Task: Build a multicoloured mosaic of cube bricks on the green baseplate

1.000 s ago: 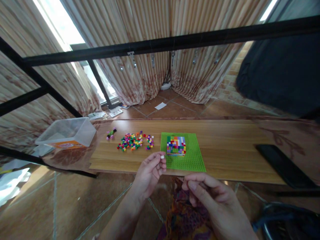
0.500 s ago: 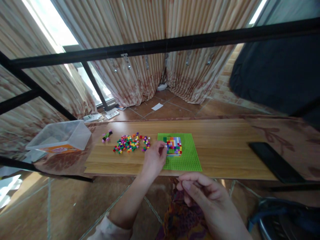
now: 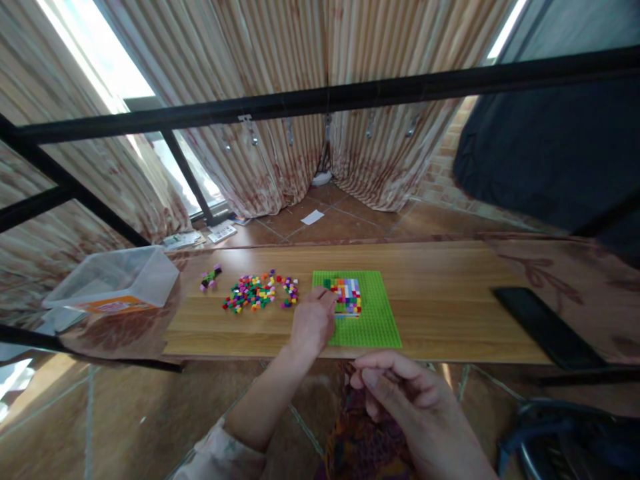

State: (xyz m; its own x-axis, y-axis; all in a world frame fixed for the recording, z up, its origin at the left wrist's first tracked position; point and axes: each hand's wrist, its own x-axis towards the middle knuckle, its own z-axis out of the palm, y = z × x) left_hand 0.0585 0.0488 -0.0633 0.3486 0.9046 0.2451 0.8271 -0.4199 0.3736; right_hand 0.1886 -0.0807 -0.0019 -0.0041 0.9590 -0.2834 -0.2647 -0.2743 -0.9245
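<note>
Our left hand (image 3: 312, 323) bends over bricks (image 3: 351, 295) on the green board (image 3: 376, 323); our right hand (image 3: 403, 395) curls near the desk (image 3: 450, 300). We can't tell either grip's opening or contents.

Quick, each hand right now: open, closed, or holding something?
Left hand: at the multicolored brick build; whether it grips a brick cannot be told.
Right hand: loosely closed, nothing visible in it.

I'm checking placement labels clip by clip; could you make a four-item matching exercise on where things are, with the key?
1. Left hand
2. Right hand
3. Plastic bin
4. Green baseplate

A. Beyond the left end of the table
B. Underneath the block build
C. Short of the table's near edge
D. At the build's left side

Pairs: 1-D, 2-C, 3-A, 4-B
</note>
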